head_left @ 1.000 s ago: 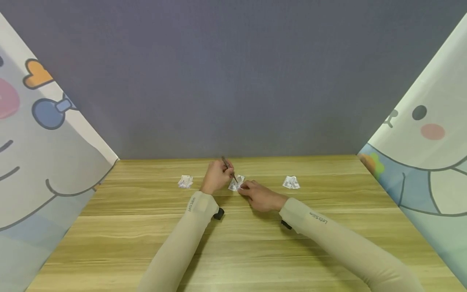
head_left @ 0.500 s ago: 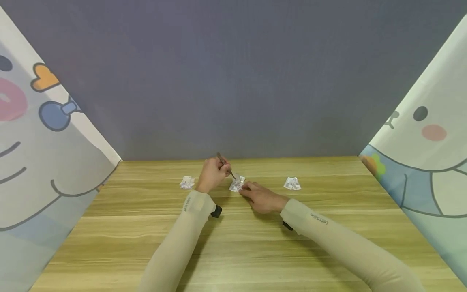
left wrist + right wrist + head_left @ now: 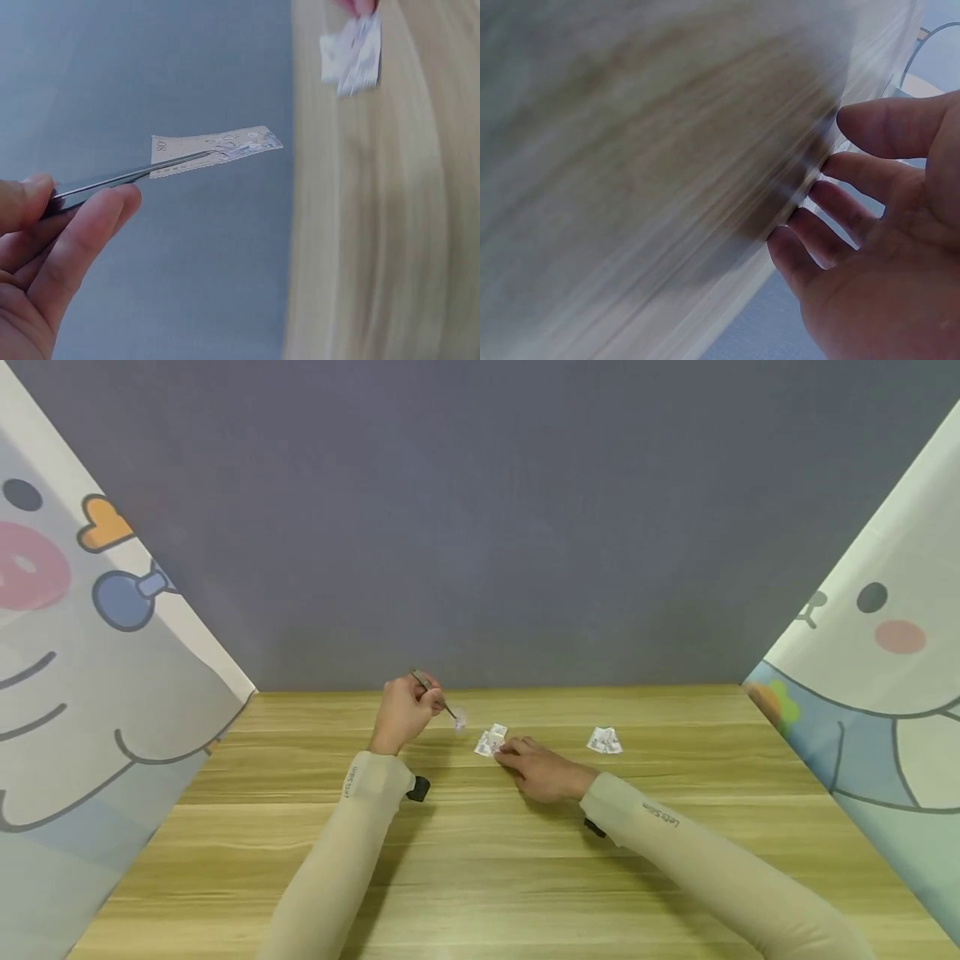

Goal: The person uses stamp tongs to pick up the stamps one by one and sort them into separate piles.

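Observation:
My left hand [image 3: 408, 710] pinches a pair of dark metal tweezers [image 3: 112, 181] between thumb and fingers. Held at the tweezers' tips is a small pale postage stamp [image 3: 244, 141] with perforated edges and a printed "80"; it hangs in the air left of the middle stamp pile [image 3: 489, 741]. My right hand [image 3: 543, 770] rests at the right side of that pile, its fingertips on the pile's near edge. In the right wrist view the fingers [image 3: 795, 251] are loosely bent, tips against the table.
Another small stamp pile [image 3: 604, 741] lies to the right on the wooden table [image 3: 510, 877]. The left pile is hidden behind my left hand. A grey panel [image 3: 480, 527] rises at the table's back edge, and cartoon-printed sheets [image 3: 915, 718] flank both sides.
My left hand has drawn back leftward with the tweezers, lifting a stamp off the middle pile. The right hand stays at the pile.

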A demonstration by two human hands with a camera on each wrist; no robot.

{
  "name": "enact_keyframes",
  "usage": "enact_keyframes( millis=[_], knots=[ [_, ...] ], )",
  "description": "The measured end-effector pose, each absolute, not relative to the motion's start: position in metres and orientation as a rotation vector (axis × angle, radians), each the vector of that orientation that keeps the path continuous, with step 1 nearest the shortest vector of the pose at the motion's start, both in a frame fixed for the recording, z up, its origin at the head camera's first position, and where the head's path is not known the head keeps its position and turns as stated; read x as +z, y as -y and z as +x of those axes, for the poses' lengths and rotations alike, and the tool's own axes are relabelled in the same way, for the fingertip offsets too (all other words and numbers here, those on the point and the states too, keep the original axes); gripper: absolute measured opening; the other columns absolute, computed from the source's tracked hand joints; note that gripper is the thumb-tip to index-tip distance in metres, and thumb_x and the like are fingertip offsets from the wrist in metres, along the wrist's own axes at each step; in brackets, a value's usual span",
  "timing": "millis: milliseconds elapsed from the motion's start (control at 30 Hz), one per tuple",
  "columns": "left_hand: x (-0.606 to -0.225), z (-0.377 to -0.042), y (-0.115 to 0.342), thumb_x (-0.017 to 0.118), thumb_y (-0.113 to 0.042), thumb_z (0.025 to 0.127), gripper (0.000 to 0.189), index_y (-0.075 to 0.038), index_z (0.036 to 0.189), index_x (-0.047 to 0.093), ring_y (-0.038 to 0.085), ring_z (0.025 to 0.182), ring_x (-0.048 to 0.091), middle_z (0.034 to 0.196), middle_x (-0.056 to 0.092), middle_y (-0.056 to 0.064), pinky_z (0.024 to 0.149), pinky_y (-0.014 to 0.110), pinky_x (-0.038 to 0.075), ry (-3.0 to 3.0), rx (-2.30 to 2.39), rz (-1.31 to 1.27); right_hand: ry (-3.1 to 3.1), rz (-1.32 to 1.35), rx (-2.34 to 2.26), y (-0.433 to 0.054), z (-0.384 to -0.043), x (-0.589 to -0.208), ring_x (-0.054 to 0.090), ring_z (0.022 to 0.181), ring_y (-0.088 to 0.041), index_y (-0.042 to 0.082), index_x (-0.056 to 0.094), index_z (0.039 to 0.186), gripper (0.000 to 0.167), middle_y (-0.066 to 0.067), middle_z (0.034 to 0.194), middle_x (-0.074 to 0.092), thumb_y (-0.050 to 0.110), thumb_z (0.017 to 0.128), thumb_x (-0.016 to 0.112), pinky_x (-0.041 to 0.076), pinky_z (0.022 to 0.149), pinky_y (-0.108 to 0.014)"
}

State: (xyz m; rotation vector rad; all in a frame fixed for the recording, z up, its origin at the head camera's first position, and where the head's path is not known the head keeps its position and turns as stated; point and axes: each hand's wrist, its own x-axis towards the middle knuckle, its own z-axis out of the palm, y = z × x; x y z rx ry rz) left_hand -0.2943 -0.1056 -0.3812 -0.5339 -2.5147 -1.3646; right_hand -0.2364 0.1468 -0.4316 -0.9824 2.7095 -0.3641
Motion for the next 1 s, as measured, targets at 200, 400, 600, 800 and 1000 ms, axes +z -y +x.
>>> enact_keyframes(
  millis=[200,400,600,800,1000],
  knots=[
    [-0.375,-0.295,0.134,0.057,-0.006,0.095,0.011,0.002,0.091,0.063,0.020,0.065,0.067,0.077,0.067,0.013,0.057,0.025,0.056,2.520,-1.267,-0.449,-2.700,-0.975,-0.391,-0.148,-0.235,-0.432,0.028,0.134,-0.025,0.007,0.036,0.146,0.049,-0.008,0.144,0.033,0.010,0.098,0.048,0.030,0.107,-0.040],
    [-0.379,-0.298,0.161,0.055,-0.007,0.096,0.014,0.004,0.091,0.064,0.022,0.063,0.067,0.077,0.066,0.016,0.056,0.030,0.056,2.600,-1.182,-0.332,-2.695,-0.977,-0.402,-0.149,-0.234,-0.430,0.028,0.134,-0.027,0.006,0.036,0.145,0.049,-0.010,0.145,0.033,0.009,0.098,0.048,0.031,0.107,-0.041],
    [-0.388,-0.304,0.178,0.054,-0.009,0.096,0.018,0.006,0.095,0.065,0.024,0.065,0.067,0.081,0.067,0.018,0.055,0.032,0.056,2.669,-1.181,-0.186,-2.691,-0.977,-0.414,-0.149,-0.234,-0.428,0.028,0.133,-0.027,0.005,0.036,0.145,0.049,-0.010,0.145,0.033,0.009,0.098,0.049,0.031,0.106,-0.041],
    [-0.398,-0.309,0.188,0.052,-0.008,0.096,0.020,0.008,0.098,0.065,0.028,0.069,0.067,0.085,0.067,0.020,0.053,0.031,0.054,2.733,-1.202,-0.096,-2.684,-0.985,-0.431,-0.148,-0.234,-0.428,0.029,0.132,-0.027,0.005,0.036,0.145,0.050,-0.010,0.145,0.033,0.010,0.098,0.049,0.031,0.106,-0.041],
    [-0.407,-0.313,0.194,0.054,-0.010,0.095,0.018,0.004,0.095,0.066,0.019,0.052,0.055,0.075,0.066,0.016,0.045,0.028,0.043,2.756,-1.091,-0.104,-2.685,-0.981,-0.427,-0.148,-0.235,-0.429,0.029,0.132,-0.027,0.006,0.035,0.146,0.050,-0.010,0.145,0.033,0.010,0.098,0.049,0.032,0.106,-0.041]
  ],
)
